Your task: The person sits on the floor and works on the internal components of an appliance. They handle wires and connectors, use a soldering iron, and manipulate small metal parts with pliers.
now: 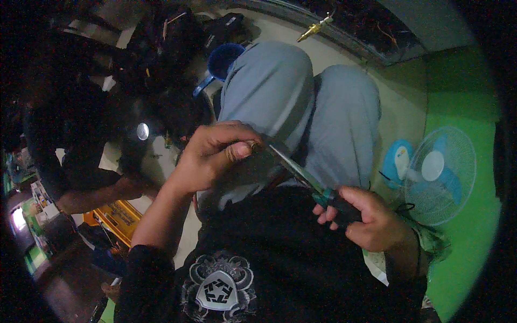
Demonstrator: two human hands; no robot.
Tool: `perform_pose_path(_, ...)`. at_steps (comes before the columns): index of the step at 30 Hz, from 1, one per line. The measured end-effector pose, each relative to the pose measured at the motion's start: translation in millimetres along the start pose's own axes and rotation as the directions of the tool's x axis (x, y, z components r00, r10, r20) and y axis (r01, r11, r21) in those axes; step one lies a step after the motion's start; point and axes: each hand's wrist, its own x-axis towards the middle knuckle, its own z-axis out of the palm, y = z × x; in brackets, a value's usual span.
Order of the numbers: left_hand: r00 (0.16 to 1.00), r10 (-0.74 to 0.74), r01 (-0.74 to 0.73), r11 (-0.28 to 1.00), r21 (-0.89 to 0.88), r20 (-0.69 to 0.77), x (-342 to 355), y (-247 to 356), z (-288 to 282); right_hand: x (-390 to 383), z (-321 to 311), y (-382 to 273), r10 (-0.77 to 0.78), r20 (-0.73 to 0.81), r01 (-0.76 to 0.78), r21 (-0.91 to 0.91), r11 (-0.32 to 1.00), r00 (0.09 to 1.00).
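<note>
My right hand (371,218) is closed around the green and black handle of a long, tapering metal tool (295,168). Its exact kind is hard to tell in the dim light. The narrow tip points up and left, close to the fingers of my left hand (218,153). Thumb and forefinger of that hand pinch a small brownish, ring-like piece (253,144), mostly covered by the fingers. Both hands are above my lap, over grey trousers (269,81) and a black shirt.
A blue dipper (223,62) lies left of my knees. At far right stands a blue and white fan (433,166) by a green wall (463,242). A brass-coloured fitting (315,28) is at the top. Left are another person's arm (105,195) and a yellow box (118,219).
</note>
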Motion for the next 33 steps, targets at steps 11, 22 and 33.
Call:
perform_pose_path(11,0.999,-0.007,0.003,0.994,0.107,0.039,12.7,-0.3,-5.8,0.8,-6.9,-20.2,0.099,-0.092,-0.099,0.006,0.995,0.991)
perform_pose_path(22,0.998,-0.017,0.009,0.991,0.136,0.053,25.4,-2.8,-1.3,2.8,-18.2,-27.1,0.102,-0.053,-0.108,-0.137,0.985,0.993)
perform_pose_path(33,0.992,0.098,-0.118,0.953,0.279,0.083,25.3,-3.1,2.1,2.1,-15.6,-35.8,0.129,-0.105,-0.148,-0.196,0.969,0.986)
